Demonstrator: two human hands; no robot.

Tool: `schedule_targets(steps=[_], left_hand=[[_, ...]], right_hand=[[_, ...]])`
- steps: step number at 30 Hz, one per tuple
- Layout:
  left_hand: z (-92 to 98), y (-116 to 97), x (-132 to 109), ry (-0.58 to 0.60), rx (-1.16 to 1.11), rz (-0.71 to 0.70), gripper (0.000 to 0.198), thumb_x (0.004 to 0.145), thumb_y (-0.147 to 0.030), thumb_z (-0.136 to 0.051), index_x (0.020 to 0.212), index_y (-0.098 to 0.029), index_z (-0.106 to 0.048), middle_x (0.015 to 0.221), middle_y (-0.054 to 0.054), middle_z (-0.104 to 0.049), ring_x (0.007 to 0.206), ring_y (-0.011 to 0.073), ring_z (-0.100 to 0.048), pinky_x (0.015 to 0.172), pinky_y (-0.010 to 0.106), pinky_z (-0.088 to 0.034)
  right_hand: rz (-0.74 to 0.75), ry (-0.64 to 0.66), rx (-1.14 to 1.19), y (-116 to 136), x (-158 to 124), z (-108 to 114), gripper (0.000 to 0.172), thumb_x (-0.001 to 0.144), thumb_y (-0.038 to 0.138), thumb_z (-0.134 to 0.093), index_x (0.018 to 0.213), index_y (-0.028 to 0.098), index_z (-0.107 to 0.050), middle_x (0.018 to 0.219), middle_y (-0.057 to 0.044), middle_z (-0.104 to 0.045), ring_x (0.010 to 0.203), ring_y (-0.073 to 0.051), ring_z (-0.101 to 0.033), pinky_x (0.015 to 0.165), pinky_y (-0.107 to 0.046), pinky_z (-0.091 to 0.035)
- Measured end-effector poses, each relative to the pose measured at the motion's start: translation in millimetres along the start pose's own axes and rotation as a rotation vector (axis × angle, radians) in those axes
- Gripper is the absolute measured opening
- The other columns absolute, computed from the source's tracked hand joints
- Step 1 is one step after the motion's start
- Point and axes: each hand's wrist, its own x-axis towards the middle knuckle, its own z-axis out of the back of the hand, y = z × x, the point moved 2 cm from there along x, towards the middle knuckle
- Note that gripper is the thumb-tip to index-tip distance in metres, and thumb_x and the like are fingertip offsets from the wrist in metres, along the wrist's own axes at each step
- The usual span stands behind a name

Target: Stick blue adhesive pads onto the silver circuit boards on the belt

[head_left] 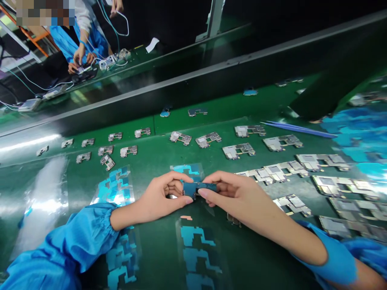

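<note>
The left hand (161,197) and right hand (234,193) pinch a small blue circuit board (198,188) between fingertips, one at each end, just above the green mat (157,245). Its long axis runs left to right, roughly level. Blue sticker sheets (196,241) lie beneath; bare boards (238,150) lie in rows beyond.

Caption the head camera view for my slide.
Left hand and right hand pinch a small blue board over a green mat lined with silver boards.

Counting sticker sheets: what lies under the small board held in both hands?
A clear sheet of cyan stickers shows just beyond the board, on the green mat. The left hand and right hand cover whatever lies directly below.
</note>
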Motion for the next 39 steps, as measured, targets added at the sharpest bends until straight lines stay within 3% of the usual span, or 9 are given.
schedule_targets(steps=[4,9,12,15,22,26,29,34,39], left_hand=[[-3.8,-3.6,0.2,0.044,-0.022,0.04,0.041,0.086,-0.038,-0.075,0.119,-0.018,-0.062,0.077,-0.001,-0.062,0.066,0.0114,-0.062,0.061,0.022,-0.053],[-2.3,-13.1,9.4,-0.004,0.045,0.072,0.039,0.092,-0.051,-0.063,0.079,-0.015,-0.062,0.064,0.001,-0.065,0.052,0.01,-0.059,0.046,0.018,-0.041],[36.7,-34.9,37.5,-0.249,0.221,-0.079,0.036,0.094,-0.049,-0.058,0.079,-0.016,-0.059,0.063,0.001,-0.066,0.053,0.0109,-0.058,0.052,0.021,-0.043],[98.1,-60.7,80.6,-0.568,0.582,-0.141,0.033,0.099,-0.04,-0.048,0.077,-0.017,-0.057,0.07,0.001,-0.065,0.062,0.0129,-0.058,0.062,0.023,-0.044],[169.1,-65.4,141.7,-0.654,0.856,0.076,0.022,0.085,-0.03,-0.068,0.07,-0.013,-0.064,0.093,0.014,-0.069,0.107,0.0339,-0.057,0.091,0.041,-0.04],[155.8,-67.7,124.6,-0.685,0.943,0.031,0.025,0.086,-0.032,-0.069,0.095,-0.009,-0.068,0.134,0.026,-0.056,0.138,0.047,-0.031,0.107,0.054,-0.028],[120.4,-67.6,81.4,-0.592,0.914,-0.059,0.025,0.097,-0.032,-0.056,0.11,-0.013,-0.065,0.132,0.019,-0.06,0.13,0.0348,-0.048,0.106,0.044,-0.038],[25.5,-35.5,-11.1,0.061,0.379,-0.278,0.046,0.08,-0.04,-0.081,0.118,-0.019,-0.066,0.116,0.009,-0.072,0.104,0.0211,-0.068,0.094,0.031,-0.053],[-6.0,-2.5,-34.9,-0.115,0.211,-0.106,0.023,0.083,-0.037,-0.076,0.083,-0.015,-0.071,0.075,0.001,-0.069,0.069,0.0146,-0.063,0.066,0.024,-0.05]], right_hand=[[-0.022,0.007,0.017,8.6,0.5,-2.7,0.029,0.074,0.048,-0.076,0.083,0.022,-0.07,0.057,-0.002,-0.071,0.055,-0.02,-0.068,0.053,-0.031,-0.054],[0.101,-0.094,-0.094,11.1,-3.6,-4.2,0.039,0.079,0.051,-0.071,0.103,0.021,-0.071,0.074,-0.005,-0.075,0.067,-0.023,-0.071,0.06,-0.035,-0.057],[0.414,-0.126,-0.364,11.0,-15.0,-1.8,0.036,0.082,0.047,-0.074,0.108,0.023,-0.07,0.099,-0.01,-0.075,0.093,-0.027,-0.07,0.081,-0.043,-0.058],[0.649,0.165,-0.706,3.2,-26.7,-6.6,0.047,0.079,0.047,-0.08,0.12,0.027,-0.069,0.127,-0.011,-0.069,0.123,-0.035,-0.058,0.097,-0.052,-0.052],[0.846,0.188,-0.954,-10.5,-23.3,-21.4,0.044,0.094,0.039,-0.067,0.136,0.027,-0.06,0.126,-0.009,-0.072,0.115,-0.031,-0.065,0.101,-0.053,-0.05],[0.893,0.122,-0.871,-6.8,-25.4,-22.6,0.025,0.102,0.029,-0.054,0.124,0.022,-0.063,0.109,-0.008,-0.076,0.105,-0.027,-0.07,0.101,-0.05,-0.052],[0.784,0.09,-0.731,-6.8,-26.0,-16.5,0.018,0.101,0.031,-0.057,0.116,0.024,-0.063,0.11,-0.006,-0.074,0.107,-0.025,-0.07,0.101,-0.044,-0.054],[0.637,0.068,-0.594,-6.5,-23.2,-14.9,0.016,0.099,0.035,-0.06,0.11,0.029,-0.07,0.107,-0.004,-0.076,0.101,-0.024,-0.072,0.089,-0.037,-0.06],[0.702,-0.08,-0.545,-1.2,-23.3,-15.4,0.016,0.097,0.032,-0.063,0.107,0.027,-0.074,0.104,-0.006,-0.074,0.096,-0.023,-0.073,0.085,-0.033,-0.061]])
